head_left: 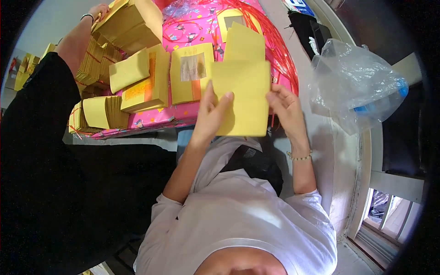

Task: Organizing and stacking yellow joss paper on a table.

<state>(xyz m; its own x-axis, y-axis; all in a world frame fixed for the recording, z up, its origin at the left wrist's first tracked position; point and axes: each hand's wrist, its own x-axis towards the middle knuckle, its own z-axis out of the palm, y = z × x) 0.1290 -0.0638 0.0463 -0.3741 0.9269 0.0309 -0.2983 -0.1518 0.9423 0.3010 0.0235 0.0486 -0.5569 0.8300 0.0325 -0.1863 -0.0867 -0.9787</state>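
Note:
A yellow sheet of paper [244,94] is held up in front of me. My left hand [211,112] grips its left edge, thumb on the front. My right hand [286,107] holds its right edge; a beaded bracelet circles that wrist. Behind the sheet, more yellow paper stacks [143,78] lie on a pink patterned cloth [188,32], one with a silver square in its middle [192,68]. Red strings [275,41] spread over the cloth behind the sheet.
Another person in a black sleeve [41,114] sits at my left, their hand [98,11] on a tall pile of yellow paper [130,23]. A crumpled clear plastic bag [353,85] lies at the right. A black bag [256,165] rests on my lap.

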